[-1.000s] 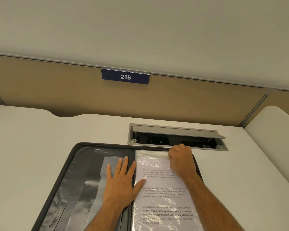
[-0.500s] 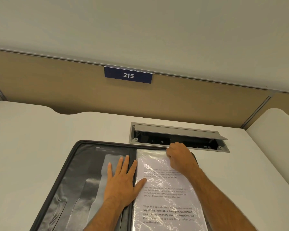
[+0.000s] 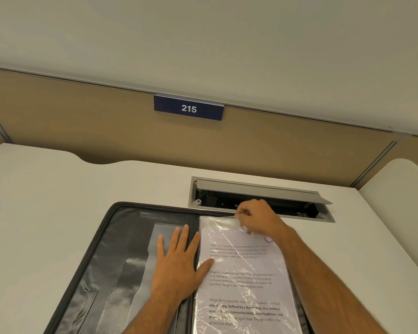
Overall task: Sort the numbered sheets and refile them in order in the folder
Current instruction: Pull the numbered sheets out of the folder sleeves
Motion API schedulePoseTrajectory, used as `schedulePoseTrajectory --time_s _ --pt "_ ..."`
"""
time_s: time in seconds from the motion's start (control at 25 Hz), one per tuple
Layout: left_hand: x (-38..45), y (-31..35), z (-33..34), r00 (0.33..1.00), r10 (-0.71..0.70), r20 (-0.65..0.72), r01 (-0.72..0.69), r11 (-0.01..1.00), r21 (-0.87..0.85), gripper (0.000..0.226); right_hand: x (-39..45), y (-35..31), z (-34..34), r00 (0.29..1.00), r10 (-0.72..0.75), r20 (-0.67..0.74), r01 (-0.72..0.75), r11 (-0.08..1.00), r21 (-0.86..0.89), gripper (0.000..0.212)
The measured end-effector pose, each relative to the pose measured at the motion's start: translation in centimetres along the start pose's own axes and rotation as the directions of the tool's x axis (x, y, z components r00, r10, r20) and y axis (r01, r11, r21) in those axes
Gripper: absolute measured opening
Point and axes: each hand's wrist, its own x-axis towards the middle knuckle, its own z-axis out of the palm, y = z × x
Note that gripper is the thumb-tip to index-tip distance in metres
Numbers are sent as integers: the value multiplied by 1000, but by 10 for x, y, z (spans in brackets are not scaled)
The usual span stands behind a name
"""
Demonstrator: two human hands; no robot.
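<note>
Right hand (image 3: 256,221) pinches the plastic sleeve's (image 3: 246,280) top edge (left hand (image 3: 179,263) flat, bracing the folder (image 3: 101,261)); next, probably draw the sheet out.

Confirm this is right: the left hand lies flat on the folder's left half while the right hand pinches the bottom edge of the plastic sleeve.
Not quite. In the head view the right hand pinches the top edge of the plastic sleeve, not the bottom. The left hand does lie flat on the folder.

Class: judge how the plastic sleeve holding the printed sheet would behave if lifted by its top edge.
The sleeve is probably floppy: its film shows wrinkles. Likely slippery, since it shines with glare. Seemingly light: the right hand pinches its top edge with fingertips alone.
</note>
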Motion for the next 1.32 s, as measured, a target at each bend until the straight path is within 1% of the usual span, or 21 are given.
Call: schedulePoseTrajectory --time_s 0.08,0.12,0.16,0.28,0.36,0.48,0.56,0.6,0.68,0.76,0.8,0.88,1.0,1.04,1.12,1.16,1.24,1.32 --pt "0 0 0 1000 7 -12 -7 1000 3 77 6 -3 -1 987 129 97 -139 985 105 16" --pt "0 1 0 1000 7 -12 -7 1000 2 77 9 -3 -1 972 176 157 -192 977 90 13" --pt "0 1 0 1000 7 -14 -7 1000 0 76 12 -4 -2 959 194 207 -207 977 46 12" --pt "-1 0 -1 1000 1 -6 -1 1000 -9 76 20 -3 -3 945 162 285 -140 985 -98 18" --pt "-2 0 -2 1000 -6 8 6 1000 -12 76 26 -4 -3 937 149 316 -105 983 -152 17" --pt "-2 1 -2 1000 9 1 -9 1000 -16 76 30 -4 2 916 151 372 -92 981 -170 13" --pt "-2 3 -6 1000 4 14 -4 1000 -30 78 31 -4 5 902 172 396 -102 976 -190 17" --pt "-2 3 -8 1000 0 11 1 999 -38 80 31 -3 7 898 176 403 -100 974 -204 19" --pt "-3 3 -12 1000 -9 16 10 999 -52 93 31 -3 8 904 160 397 -75 973 -220 20" --pt "-1 2 -11 1000 -10 3 11 998 -55 107 33 -3 8 936 110 333 -39 976 -214 17" --pt "-2 2 -11 1000 0 6 1 999 -54 110 34 -3 6 955 84 284 -22 976 -215 14" --pt "-3 3 -10 997 17 76 -13 999 -52 110 37 -4 0 984 37 173 3 974 -227 10" --pt "-2 3 -10 999 39 29 -37 997 -61 110 43 -9 -14 999 -9 -42 -2 971 -239 5" --pt "-1 4 -10 999 44 8 -43 997 -57 110 46 -12 -20 993 -17 -118 -13 969 -247 3" --pt "-2 5 -8 999 42 -26 -43 998 -55 109 52 -18 -35 970 -43 -240 -23 964 -264 5" --pt "-2 5 -8 999 37 -15 -38 998 -55 109 56 -22 -43 956 -69 -285 -12 963 -271 7" --pt "-2 5 -9 1000 26 7 -26 998 -61 109 61 -29 -60 921 -161 -354 52 953 -297 10" --pt "-2 6 -10 1000 27 -10 -28 998 -51 109 61 -37 -78 873 -255 -415 113 934 -338 13"
